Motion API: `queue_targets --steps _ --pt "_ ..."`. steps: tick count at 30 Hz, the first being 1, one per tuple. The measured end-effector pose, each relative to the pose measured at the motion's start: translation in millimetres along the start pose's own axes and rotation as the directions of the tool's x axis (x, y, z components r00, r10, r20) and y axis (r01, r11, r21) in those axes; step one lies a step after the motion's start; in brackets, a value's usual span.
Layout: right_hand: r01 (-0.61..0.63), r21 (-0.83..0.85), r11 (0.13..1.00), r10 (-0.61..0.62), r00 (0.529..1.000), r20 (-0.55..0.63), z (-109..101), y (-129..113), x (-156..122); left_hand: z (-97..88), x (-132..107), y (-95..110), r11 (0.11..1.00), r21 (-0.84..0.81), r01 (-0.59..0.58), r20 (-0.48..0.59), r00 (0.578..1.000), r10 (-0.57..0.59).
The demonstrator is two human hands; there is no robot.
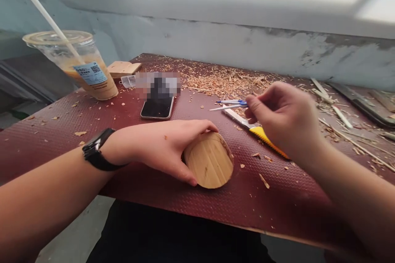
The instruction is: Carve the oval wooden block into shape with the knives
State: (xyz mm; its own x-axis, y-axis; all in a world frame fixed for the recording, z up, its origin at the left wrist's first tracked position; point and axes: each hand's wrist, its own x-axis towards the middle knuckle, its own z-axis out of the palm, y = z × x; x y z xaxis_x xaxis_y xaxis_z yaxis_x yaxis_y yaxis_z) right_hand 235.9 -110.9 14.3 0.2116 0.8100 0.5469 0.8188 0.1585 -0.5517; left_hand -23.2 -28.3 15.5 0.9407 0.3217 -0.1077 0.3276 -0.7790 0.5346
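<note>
My left hand (163, 148) wraps round a short round bamboo cup or cylinder (210, 160) lying on its side on the dark red table (154, 189), its flat end facing me. A black watch sits on that wrist. My right hand (284, 117) hovers to the right with fingers curled, fingertips pinched at the end of a thin white and blue pen-like tool (230, 103). Beneath that hand lies a yellow-handled knife (262, 134).
A plastic cup of iced coffee with a straw (83, 70) stands at the back left. A phone (157, 107) lies behind my left hand, beside a small wooden block (123, 68). Wood shavings (222, 82) and bamboo strips (339, 119) litter the back and right.
</note>
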Motion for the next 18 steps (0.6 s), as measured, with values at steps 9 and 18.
queue_targets --steps 9,18 --pt "0.01 -0.053 0.999 0.009 0.936 0.351 17.3 15.4 -14.0 12.0 2.4 -0.2 0.986 0.028 -0.166 -0.159 0.973 0.168" --pt "-0.018 -0.019 1.0 0.026 0.774 0.632 0.0 14.4 -13.6 8.1 1.4 9.1 0.991 0.015 -0.131 -0.133 0.982 0.132"
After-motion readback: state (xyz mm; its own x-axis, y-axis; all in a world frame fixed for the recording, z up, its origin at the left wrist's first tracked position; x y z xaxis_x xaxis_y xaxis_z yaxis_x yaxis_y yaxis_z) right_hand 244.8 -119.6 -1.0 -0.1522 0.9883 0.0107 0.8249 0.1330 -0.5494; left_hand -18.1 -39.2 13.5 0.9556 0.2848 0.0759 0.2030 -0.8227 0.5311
